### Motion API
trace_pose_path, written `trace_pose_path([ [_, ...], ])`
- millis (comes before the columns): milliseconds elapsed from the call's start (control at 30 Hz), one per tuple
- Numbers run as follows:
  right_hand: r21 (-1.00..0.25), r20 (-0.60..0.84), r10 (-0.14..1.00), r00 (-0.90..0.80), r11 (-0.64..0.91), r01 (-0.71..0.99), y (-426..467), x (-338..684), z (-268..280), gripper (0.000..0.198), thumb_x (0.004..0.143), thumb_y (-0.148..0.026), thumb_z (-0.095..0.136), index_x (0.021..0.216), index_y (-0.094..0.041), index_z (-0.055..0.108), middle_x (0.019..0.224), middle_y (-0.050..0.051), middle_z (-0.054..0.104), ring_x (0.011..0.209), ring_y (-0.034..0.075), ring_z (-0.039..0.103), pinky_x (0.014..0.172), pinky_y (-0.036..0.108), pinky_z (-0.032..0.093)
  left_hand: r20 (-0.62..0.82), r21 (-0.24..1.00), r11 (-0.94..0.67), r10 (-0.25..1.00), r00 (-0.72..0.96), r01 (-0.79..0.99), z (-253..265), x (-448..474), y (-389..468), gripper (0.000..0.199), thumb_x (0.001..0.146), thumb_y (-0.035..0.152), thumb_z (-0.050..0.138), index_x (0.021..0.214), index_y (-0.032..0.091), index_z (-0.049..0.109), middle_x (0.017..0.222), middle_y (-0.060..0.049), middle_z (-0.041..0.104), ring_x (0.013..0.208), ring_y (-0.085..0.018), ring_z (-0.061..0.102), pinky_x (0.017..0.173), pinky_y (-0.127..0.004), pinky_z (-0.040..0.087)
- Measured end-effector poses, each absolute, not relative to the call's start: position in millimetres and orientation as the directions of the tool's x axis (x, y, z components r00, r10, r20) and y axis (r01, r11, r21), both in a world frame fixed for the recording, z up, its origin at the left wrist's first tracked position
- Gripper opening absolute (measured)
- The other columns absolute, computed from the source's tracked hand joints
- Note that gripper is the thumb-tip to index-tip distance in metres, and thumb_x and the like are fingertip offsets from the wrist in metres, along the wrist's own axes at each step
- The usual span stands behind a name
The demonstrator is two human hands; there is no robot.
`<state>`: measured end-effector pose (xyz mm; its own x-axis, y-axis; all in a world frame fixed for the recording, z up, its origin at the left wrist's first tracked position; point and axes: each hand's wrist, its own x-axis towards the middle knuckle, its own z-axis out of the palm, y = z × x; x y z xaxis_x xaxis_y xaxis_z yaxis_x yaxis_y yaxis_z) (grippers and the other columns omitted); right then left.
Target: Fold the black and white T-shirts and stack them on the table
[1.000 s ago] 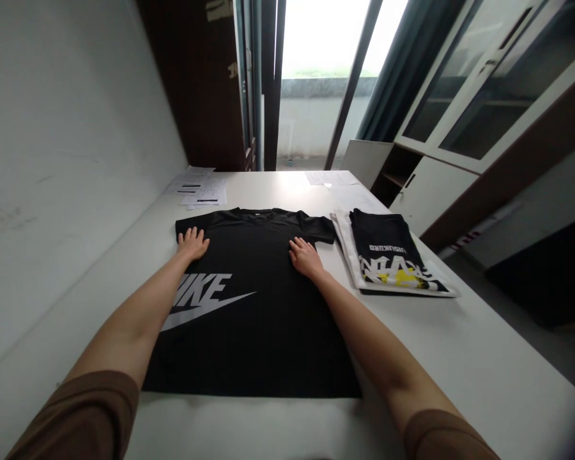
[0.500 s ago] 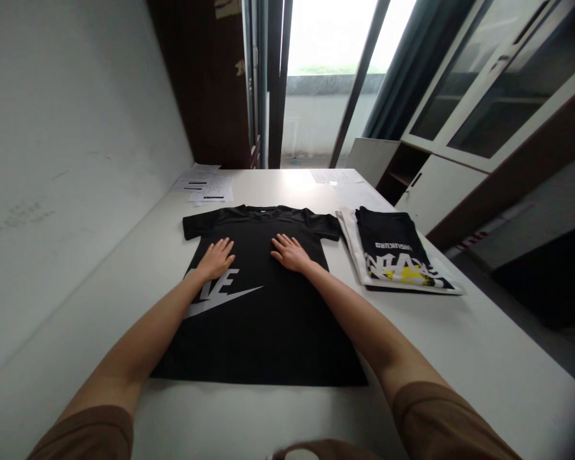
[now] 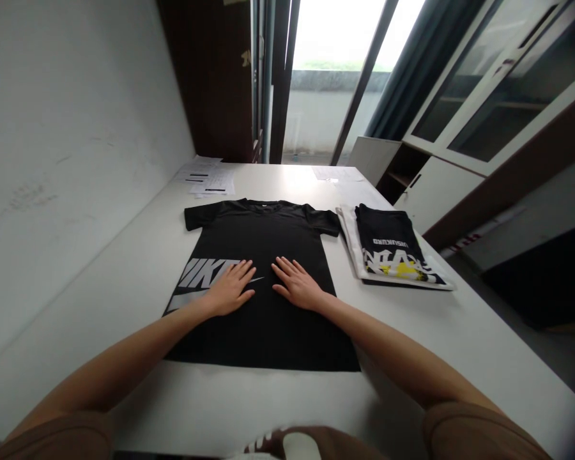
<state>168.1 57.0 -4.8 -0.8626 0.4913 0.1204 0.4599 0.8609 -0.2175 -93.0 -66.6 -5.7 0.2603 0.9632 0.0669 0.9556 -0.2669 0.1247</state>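
Note:
A black T-shirt (image 3: pixel 268 338) lies spread flat on the white table, its collar at the far end and its hem towards me. Grey lettering and a swoosh are printed on its left side. My left hand (image 3: pixel 230 287) rests flat on the shirt, partly over the print, fingers pointing away from me. Level with it on the right, my right hand (image 3: pixel 298 284) lies palm down on the plain black cloth, fingers apart. Neither hand grips the fabric.
To the right of the shirt sits a stack of folded shirts (image 3: pixel 388 233), black with white and yellow print on top, white beneath. Papers (image 3: pixel 211 179) lie at the table's far left, more sheets (image 3: pixel 338 174) at the far edge. A wall (image 3: pixel 76 128) borders the left side.
Both hands have slid down the shirt towards me, from the chest to mid-body. The left hand has also shifted right, uncovering more of the lettering.

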Motion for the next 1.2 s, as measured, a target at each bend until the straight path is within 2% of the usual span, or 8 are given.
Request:
trace_pose_path([
  [133, -0.195, 0.084, 0.605, -0.792, 0.789, 0.582, 61, 197, -7, 0.069, 0.104, -0.059, 0.035, 0.161, -0.021, 0.032, 0.168, 0.008, 0.022, 0.156, 0.024, 0.017, 0.128, 0.047, 0.018, 0.066, 0.125, -0.226, 0.973, 0.220, 0.966, -8, -105, -91, 0.067, 0.104, 0.055, 0.034, 0.164, 0.026, 0.025, 0.170, -0.004, 0.019, 0.158, -0.024, 0.014, 0.128, -0.047, 0.015],
  [300, -0.139, 0.120, 0.759, -0.640, 0.651, 0.746, 61, 241, -2, 0.067, 0.102, -0.056, 0.040, 0.160, -0.022, 0.036, 0.167, 0.008, 0.023, 0.157, 0.027, 0.013, 0.129, 0.052, 0.010, 0.072, 0.074, -0.029, 0.997, 0.024, 0.997, -13, -154, -119, 0.069, 0.103, 0.057, 0.037, 0.163, 0.024, 0.030, 0.169, -0.008, 0.023, 0.157, -0.028, 0.019, 0.127, -0.051, 0.022],
  [367, -0.161, 0.128, 0.720, -0.682, 0.694, 0.702, 35, 243, 3, 0.068, 0.101, -0.058, 0.041, 0.161, -0.027, 0.033, 0.167, 0.005, 0.021, 0.157, 0.025, 0.012, 0.129, 0.051, 0.009, 0.081, 0.066, -0.007, 0.997, 0.002, 0.998, -13, -152, -127, 0.071, 0.102, 0.058, 0.038, 0.163, 0.024, 0.029, 0.169, -0.008, 0.023, 0.156, -0.029, 0.019, 0.126, -0.051, 0.022],
  [533, -0.234, 0.093, 0.495, -0.864, 0.854, 0.464, -26, 236, 9, 0.072, 0.102, -0.061, 0.039, 0.164, -0.026, 0.023, 0.169, 0.005, 0.015, 0.157, 0.025, 0.014, 0.128, 0.050, 0.014, 0.091, 0.074, -0.189, 0.979, 0.182, 0.979, -8, -124, -142, 0.069, 0.104, 0.057, 0.037, 0.164, 0.025, 0.024, 0.170, -0.007, 0.020, 0.157, -0.028, 0.017, 0.126, -0.052, 0.018],
  [600, -0.237, 0.087, 0.526, -0.846, 0.836, 0.496, -28, 240, 5, 0.072, 0.103, -0.061, 0.040, 0.163, -0.024, 0.026, 0.169, 0.007, 0.016, 0.157, 0.027, 0.015, 0.127, 0.052, 0.016, 0.106, 0.070, -0.164, 0.982, 0.157, 0.984, -7, -128, -148, 0.068, 0.105, 0.055, 0.037, 0.164, 0.024, 0.025, 0.170, -0.008, 0.021, 0.156, -0.029, 0.019, 0.126, -0.052, 0.019],
  [767, -0.221, 0.101, 0.712, -0.695, 0.697, 0.682, -5, 250, -7, 0.069, 0.104, -0.057, 0.040, 0.161, -0.020, 0.032, 0.168, 0.011, 0.020, 0.156, 0.028, 0.017, 0.126, 0.053, 0.020, 0.121, 0.054, -0.063, 0.991, 0.056, 0.997, -12, -171, -164, 0.065, 0.105, 0.052, 0.038, 0.163, 0.025, 0.028, 0.170, -0.006, 0.022, 0.156, -0.029, 0.021, 0.125, -0.053, 0.019],
  [933, -0.241, 0.114, 0.630, -0.768, 0.768, 0.594, -7, 239, -10, 0.071, 0.102, -0.060, 0.041, 0.162, -0.023, 0.029, 0.169, 0.008, 0.017, 0.157, 0.027, 0.014, 0.127, 0.051, 0.019, 0.079, 0.037, -0.050, 0.996, 0.046, 0.998, -10, -197, -177, 0.064, 0.105, 0.052, 0.038, 0.163, 0.026, 0.027, 0.169, -0.006, 0.024, 0.155, -0.030, 0.022, 0.125, -0.053, 0.021],
  [1200, -0.255, 0.149, 0.660, -0.736, 0.745, 0.616, -5, 255, -16, 0.069, 0.102, -0.059, 0.044, 0.161, -0.025, 0.033, 0.170, 0.009, 0.018, 0.156, 0.030, 0.018, 0.125, 0.053, 0.022, 0.083, 0.037, -0.057, 0.995, 0.053, 0.998, -6, -210, -192, 0.067, 0.104, 0.054, 0.039, 0.163, 0.027, 0.025, 0.170, -0.007, 0.021, 0.155, -0.031, 0.023, 0.124, -0.054, 0.022],
])
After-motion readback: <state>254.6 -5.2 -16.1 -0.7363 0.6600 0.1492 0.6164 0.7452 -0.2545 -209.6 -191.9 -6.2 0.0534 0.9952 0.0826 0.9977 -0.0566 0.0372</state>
